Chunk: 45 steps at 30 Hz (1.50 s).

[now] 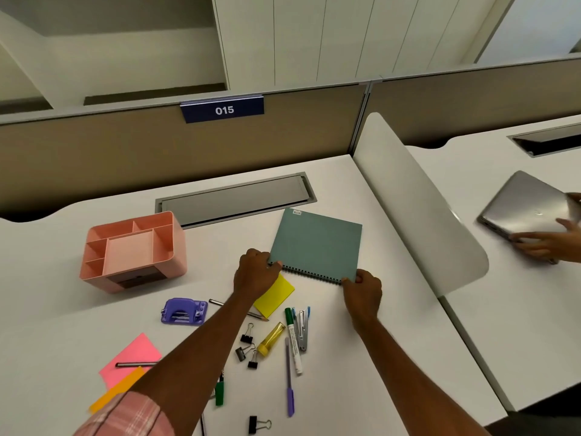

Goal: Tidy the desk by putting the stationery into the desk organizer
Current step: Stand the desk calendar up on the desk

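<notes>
Hands are gripping the green spiral notebook (316, 243) at its near corners, left hand (255, 273) and right hand (362, 290) fingers pinching the bound edge, right of the pink organizer (133, 251).

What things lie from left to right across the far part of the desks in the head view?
In order: pink plastic desk organizer, teal spiral-bound notebook, white curved divider panel, closed silver laptop.

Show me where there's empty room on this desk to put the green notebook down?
Bare desk lies between the pink organizer and the notebook, and on the right between the notebook and the white divider. There's also room left of the purple hole punch. Between the arms it's crowded with binder clips and markers.
</notes>
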Motion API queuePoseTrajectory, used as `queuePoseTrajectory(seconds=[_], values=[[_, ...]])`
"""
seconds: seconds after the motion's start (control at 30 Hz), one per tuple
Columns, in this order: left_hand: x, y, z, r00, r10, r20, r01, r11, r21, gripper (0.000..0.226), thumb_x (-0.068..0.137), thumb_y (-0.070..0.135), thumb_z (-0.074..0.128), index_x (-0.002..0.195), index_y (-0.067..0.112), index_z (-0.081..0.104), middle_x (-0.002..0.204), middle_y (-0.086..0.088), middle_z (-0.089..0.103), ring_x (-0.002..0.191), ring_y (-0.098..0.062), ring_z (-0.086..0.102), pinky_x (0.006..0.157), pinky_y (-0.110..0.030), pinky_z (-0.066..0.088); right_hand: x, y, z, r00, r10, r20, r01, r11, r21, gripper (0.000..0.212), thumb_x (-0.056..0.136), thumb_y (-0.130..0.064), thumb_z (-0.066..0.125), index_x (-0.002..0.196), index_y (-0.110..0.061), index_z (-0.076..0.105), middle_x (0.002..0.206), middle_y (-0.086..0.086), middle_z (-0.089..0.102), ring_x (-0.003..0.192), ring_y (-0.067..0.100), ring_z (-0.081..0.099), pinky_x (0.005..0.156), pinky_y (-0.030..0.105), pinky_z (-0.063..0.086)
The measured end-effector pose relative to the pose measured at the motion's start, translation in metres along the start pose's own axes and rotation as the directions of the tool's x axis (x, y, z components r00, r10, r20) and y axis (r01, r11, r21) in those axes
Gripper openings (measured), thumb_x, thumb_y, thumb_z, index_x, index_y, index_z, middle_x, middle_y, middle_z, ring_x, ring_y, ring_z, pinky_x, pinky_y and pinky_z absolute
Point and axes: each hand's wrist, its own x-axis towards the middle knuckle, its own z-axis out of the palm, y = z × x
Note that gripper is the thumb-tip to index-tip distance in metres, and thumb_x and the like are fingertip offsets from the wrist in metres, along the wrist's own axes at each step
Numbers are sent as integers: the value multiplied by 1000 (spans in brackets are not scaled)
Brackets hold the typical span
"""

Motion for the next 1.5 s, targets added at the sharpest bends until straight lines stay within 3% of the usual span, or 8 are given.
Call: queuePoseTrajectory(seconds=[0.1, 0.5, 0.63, 0.77, 0.93, 1.1, 1.37, 1.5], values=[[-2, 6, -2, 1000, -8, 3, 8, 979, -205, 30, 98, 34, 66, 109, 7, 74, 102, -6, 70, 95, -26, 66, 70, -27, 47, -6, -8, -2, 998, 36, -47, -30, 992, 122, 21, 83, -10, 75, 101, -19, 70, 95, -5, 73, 87, 16, 70, 73, 32, 60], [-7, 51, -22, 965, 19, -262, -154, 850, -505, 29, 97, 27, 71, 122, 13, 72, 115, -1, 70, 104, -15, 66, 86, -22, 52, -19, -47, -17, 987, 5, -159, 65, 899, 433, 41, 93, -32, 75, 130, -22, 60, 129, -3, 64, 122, 12, 59, 101, 31, 51], [-3, 68, -35, 960, 4, -281, -165, 817, -553, 28, 98, 31, 70, 121, 16, 72, 119, 4, 70, 109, -8, 62, 90, -20, 49, -14, -67, -28, 983, -10, -181, 99, 864, 494, 39, 95, -34, 73, 130, -22, 62, 130, -3, 65, 123, 12, 60, 95, 21, 53], [4, 78, -40, 972, 27, -232, -161, 796, -583, 28, 100, 32, 68, 125, 20, 68, 112, 11, 70, 94, 11, 62, 71, 1, 44, -7, -78, -35, 982, -64, -177, 140, 878, 457, 31, 98, -37, 68, 125, -23, 65, 125, -5, 67, 115, 14, 63, 67, 8, 50], [13, 80, -44, 975, 78, -209, -188, 792, -581, 51, 93, 46, 69, 139, 25, 62, 132, 8, 70, 121, -8, 64, 104, -30, 53, 7, -78, -37, 976, -132, -173, 194, 886, 420, 30, 98, -38, 68, 124, -24, 66, 122, -8, 68, 119, 12, 62, 77, 9, 52], [19, 85, -49, 974, 134, -182, -217, 786, -579, 50, 96, 28, 72, 144, 21, 59, 141, 4, 64, 129, -8, 58, 111, -32, 47, 21, -73, -36, 971, -190, -143, 231, 895, 381, 40, 95, -37, 71, 133, -27, 63, 128, -9, 66, 123, 5, 60, 105, 31, 52], [34, 92, -52, 975, 185, -123, -222, 818, -531, 62, 91, 33, 69, 151, 25, 53, 141, 0, 55, 129, -9, 57, 113, -40, 48, 39, -79, -44, 950, -300, -92, 314, 912, 264, 31, 93, -41, 65, 123, -36, 67, 119, -6, 69, 112, 13, 66, 96, 43, 58], [41, 95, -52, 974, 206, -95, -225, 811, -540, 66, 89, 35, 68, 152, 27, 51, 138, 1, 53, 126, -12, 60, 112, -40, 50, 37, -85, -50, 941, -321, -104, 337, 899, 278, 29, 96, -29, 68, 125, -30, 68, 116, -11, 68, 111, 9, 64, 95, 34, 58]])
